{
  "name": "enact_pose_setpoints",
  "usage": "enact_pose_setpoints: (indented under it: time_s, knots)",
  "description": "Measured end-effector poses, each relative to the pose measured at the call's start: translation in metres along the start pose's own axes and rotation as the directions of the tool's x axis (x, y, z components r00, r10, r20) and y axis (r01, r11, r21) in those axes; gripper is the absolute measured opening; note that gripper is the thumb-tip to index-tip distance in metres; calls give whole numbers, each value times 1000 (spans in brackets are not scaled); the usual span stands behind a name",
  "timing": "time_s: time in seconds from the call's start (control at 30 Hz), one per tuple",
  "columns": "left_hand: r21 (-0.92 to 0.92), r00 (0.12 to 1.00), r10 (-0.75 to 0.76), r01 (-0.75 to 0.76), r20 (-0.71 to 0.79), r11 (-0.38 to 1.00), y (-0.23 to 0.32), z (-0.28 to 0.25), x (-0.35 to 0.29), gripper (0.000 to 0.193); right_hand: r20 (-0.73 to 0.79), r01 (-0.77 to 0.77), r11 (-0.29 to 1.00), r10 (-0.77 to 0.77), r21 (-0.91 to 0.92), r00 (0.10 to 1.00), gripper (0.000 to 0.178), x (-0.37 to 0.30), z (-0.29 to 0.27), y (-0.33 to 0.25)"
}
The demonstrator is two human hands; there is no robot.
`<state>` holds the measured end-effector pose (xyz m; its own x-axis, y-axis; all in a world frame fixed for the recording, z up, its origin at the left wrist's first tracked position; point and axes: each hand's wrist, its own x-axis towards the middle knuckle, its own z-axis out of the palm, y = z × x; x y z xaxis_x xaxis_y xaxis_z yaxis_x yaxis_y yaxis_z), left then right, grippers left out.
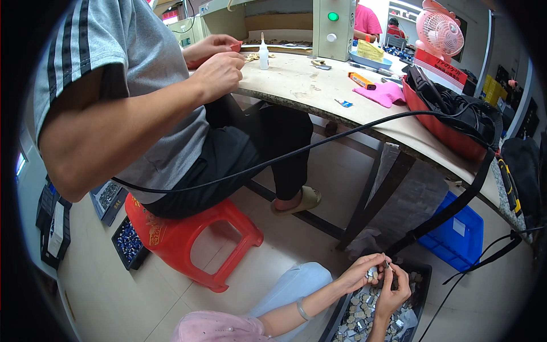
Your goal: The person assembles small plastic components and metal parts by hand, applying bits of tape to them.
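My left hand (364, 272), bracelet on its wrist, is closed around several small metallic pieces (372, 274) above a black tray (420, 296). Close against it, my right hand (395, 289) is closed too, thumb and fingers pinching a small dark piece (387, 264) at the left fingertips; its exact kind is too small to make out. Many flat grey and beige parts (356, 313) fill the tray below both hands. Part of my pink sleeve (216, 328) and a light blue trouser leg (302, 285) show at the lower edge.
At left, a co-worker in grey (165, 114) sits on a red stool (199, 239), hands at the workbench (290, 85). A white dropper bottle (264, 57) stands there. A black cable (319, 145) crosses to a red bag (473, 134). A blue crate (456, 233) sits beside my tray.
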<state>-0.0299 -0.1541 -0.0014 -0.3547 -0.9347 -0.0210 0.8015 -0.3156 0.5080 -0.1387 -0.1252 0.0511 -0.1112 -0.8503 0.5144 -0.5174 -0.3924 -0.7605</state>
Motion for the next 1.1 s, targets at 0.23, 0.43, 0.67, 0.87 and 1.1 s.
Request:
enact_pose_setpoints:
  time_s: [0.23, 0.43, 0.67, 0.87, 1.1]
  knots:
    - [11, 1000, 8, -8, -10, 1000, 0, 1, -1, 29, 10, 16, 1000, -16, 7, 1000, 13, 0, 0, 0]
    - [40, 1000, -16, 17, -16, 999, 2, 2, -2, 35, 2, 64, 996, -64, -59, 998, 14, 0, 0, -3]
    - [49, 1000, -21, 20, 14, 999, 8, 1, -2, 40, 30, 240, 949, -239, -203, 971, 17, 1, 1, -3]
    - [34, 999, -26, 25, 23, 999, 6, 1, -2, 40, 36, 246, 946, -244, -209, 969, 17, 1, -3, -2]
    - [31, 999, -21, 20, 29, 999, 3, 1, -3, 40, 35, 237, 948, -235, -213, 971, 17, -1, -4, -1]
